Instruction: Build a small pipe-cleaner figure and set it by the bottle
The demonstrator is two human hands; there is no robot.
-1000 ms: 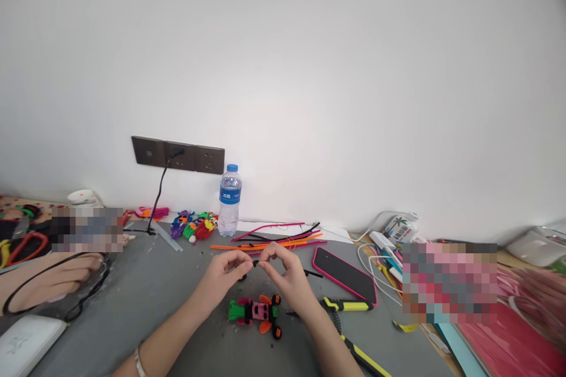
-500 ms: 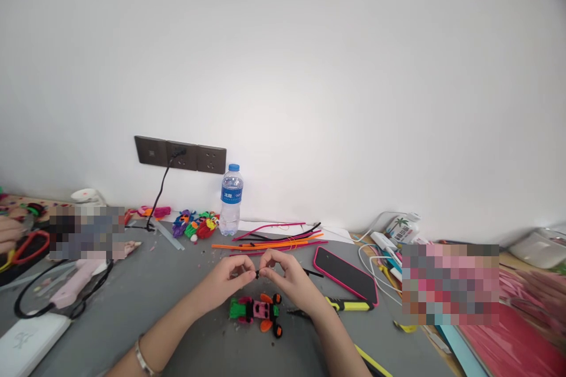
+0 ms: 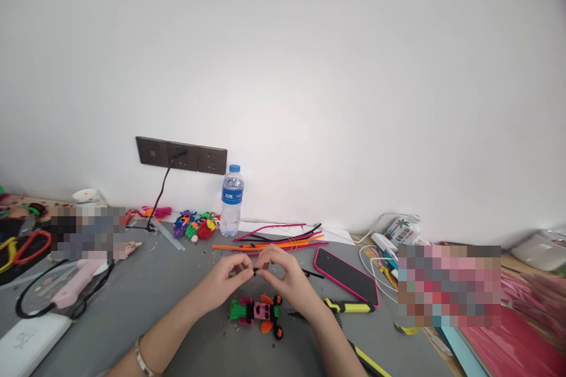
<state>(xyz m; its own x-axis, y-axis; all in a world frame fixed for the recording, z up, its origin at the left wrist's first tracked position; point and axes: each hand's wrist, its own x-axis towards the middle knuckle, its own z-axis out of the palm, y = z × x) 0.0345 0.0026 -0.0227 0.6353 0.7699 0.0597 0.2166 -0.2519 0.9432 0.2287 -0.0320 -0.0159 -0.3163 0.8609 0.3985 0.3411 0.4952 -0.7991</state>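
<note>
My left hand [image 3: 230, 275] and my right hand [image 3: 279, 270] meet fingertip to fingertip above the grey mat [image 3: 186, 283]. Between them they pinch a short black piece [image 3: 255, 271], likely pipe cleaner; most of it is covered by the fingers. Just below, on the mat, lies a fuzzy pipe-cleaner figure [image 3: 260, 310] in green, pink, black and orange, untouched. Beyond my hands rest several loose pipe cleaners [image 3: 283, 242] in orange, black and magenta. Yellow-and-black pliers [image 3: 349, 306] lie beside my right forearm.
A water bottle [image 3: 232, 203] stands against the wall. The phone [image 3: 347, 275] lies to the right, near white cables [image 3: 369, 259]. At left are a pink glue gun [image 3: 73, 285], a white box [image 3: 33, 341] and red-handled scissors [image 3: 33, 247]. Another person's hand [image 3: 550, 294] shows at far right.
My right hand's fingers have shifted slightly left and up, still pinching the black piece with my left. The other person's hand at far left has gone out of view.
</note>
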